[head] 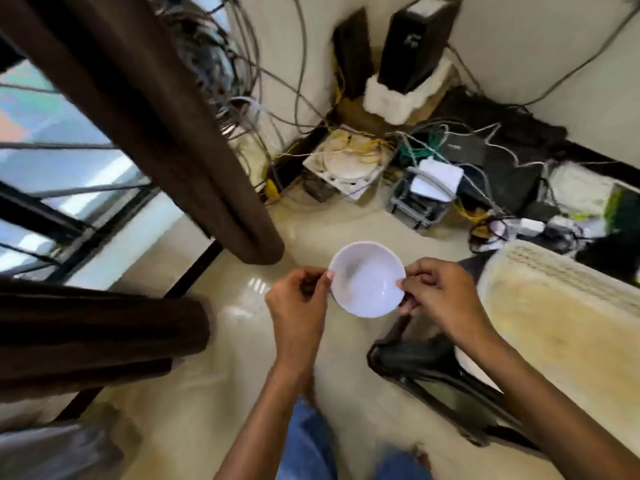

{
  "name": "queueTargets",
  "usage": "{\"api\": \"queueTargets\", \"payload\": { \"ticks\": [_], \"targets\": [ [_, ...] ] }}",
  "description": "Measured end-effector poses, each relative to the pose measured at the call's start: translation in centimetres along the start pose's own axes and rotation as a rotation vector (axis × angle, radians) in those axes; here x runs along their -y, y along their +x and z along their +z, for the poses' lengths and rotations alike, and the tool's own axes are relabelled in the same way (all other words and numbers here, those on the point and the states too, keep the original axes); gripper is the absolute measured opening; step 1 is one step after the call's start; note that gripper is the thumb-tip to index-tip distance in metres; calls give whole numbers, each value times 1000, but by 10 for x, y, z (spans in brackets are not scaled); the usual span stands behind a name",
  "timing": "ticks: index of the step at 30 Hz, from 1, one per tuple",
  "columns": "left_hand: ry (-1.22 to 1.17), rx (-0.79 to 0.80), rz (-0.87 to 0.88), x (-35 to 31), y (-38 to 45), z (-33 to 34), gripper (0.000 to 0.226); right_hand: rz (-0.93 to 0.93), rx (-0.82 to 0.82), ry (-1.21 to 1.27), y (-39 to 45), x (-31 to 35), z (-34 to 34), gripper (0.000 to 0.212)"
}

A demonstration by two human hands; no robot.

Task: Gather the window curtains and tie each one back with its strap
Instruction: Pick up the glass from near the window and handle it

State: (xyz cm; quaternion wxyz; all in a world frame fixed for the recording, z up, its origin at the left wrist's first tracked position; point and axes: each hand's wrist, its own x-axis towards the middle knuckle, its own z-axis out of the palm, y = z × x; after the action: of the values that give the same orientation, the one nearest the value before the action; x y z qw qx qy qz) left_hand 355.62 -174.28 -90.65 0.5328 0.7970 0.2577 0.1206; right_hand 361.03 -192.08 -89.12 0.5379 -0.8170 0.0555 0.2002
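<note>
Both grips are pinching the rim of a white bowl (pixel 367 279): the left hand (pixel 297 299) is holding its left edge, the right hand (pixel 440 296) its right edge. A brown curtain (pixel 166 126) is hanging just beyond the left grip, another curtain (pixel 93 337) bunching left of it, bare floor (pixel 214 393) lying below.
</note>
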Motion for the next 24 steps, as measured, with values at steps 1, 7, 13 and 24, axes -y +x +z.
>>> {"api": "queueTargets", "payload": {
  "ticks": [1,7,13,24],
  "targets": [
    [-8,49,27,-12,-9,18,4,10,-50,22,-7,-7,-23,13],
    [66,364,155,-69,-47,135,10,43,-307,93,-45,-62,-152,13],
    [116,550,249,-112,-81,250,7,114,-592,94,-62,-120,-238,6],
    [371,850,88,-81,-98,356,4,380,-712,95,-47,-214,-267,5]
  ]
}}
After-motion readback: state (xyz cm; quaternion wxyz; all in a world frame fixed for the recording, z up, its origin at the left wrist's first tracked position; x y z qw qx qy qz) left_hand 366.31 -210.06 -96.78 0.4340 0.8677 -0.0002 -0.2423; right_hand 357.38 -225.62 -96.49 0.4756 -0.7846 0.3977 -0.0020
